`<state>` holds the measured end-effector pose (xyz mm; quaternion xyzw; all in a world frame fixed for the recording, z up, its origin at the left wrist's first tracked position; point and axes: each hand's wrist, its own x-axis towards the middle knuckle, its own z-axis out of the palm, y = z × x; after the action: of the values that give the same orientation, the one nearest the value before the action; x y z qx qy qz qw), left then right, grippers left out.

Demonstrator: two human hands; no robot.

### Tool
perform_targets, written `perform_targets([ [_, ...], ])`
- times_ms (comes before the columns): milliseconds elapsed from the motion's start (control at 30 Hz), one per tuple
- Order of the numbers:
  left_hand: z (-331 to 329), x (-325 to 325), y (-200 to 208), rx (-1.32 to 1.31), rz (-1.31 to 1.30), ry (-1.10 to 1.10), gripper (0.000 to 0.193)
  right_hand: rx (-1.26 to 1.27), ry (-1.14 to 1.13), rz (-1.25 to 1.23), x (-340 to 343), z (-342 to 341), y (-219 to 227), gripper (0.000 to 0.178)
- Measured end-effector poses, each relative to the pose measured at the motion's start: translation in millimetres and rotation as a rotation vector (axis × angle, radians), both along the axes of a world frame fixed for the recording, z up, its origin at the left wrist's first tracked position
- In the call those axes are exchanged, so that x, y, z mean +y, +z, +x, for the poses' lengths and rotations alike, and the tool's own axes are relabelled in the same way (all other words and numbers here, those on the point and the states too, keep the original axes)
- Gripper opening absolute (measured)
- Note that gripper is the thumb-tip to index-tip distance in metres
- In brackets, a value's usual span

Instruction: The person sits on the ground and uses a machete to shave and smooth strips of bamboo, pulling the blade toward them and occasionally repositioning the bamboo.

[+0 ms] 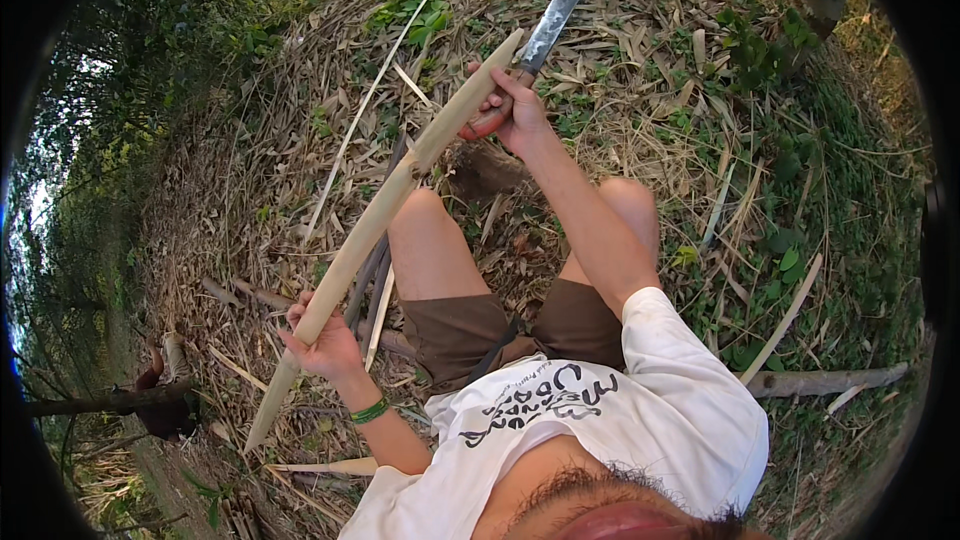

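A long, pale split-bamboo length (362, 225) slants across in front of me, its pointed far end up and to the right. The fingers of my left hand (330, 345) are closed around it near its lower end. My right hand (520, 118) grips the reddish-brown handle of a machete (552, 28), whose grey blade points up and away beyond the bamboo's tip. The thumb of that hand also lies against the upper part of the bamboo, with some fingertips hidden behind it. The bamboo passes over my left knee.
Dry leaves and green plants cover the ground. Dark sticks (368, 275) lie beside my left leg, and a long thin pale strip (385, 68) lies farther ahead. A brown wood block (482, 170) is between my knees. At right is a log (830, 381); trees stand at left.
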<state>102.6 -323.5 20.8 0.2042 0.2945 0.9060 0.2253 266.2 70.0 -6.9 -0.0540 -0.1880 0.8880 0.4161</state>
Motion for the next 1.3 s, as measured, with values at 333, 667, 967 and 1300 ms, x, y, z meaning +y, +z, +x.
perform_targets([
  [333,-58.3,24.5,68.0,0.167,0.361,-0.17,0.052,-0.284,0.058,-0.17,-16.9,-51.8,-50.0,0.019],
  [667,-77.6,99.9,71.1,0.129,0.211,-0.204,0.057,-0.559,-0.016,-0.219,12.2,-36.2,-104.8,0.017],
  [967,-65.0,135.5,113.1,0.126,0.173,0.0,0.064,-0.589,0.002,-0.217,19.2,-19.3,-110.8,0.011],
  [1300,-88.1,125.1,193.2,0.246,0.108,0.434,0.085,-0.936,0.192,0.051,1.5,4.0,-81.4,0.019],
])
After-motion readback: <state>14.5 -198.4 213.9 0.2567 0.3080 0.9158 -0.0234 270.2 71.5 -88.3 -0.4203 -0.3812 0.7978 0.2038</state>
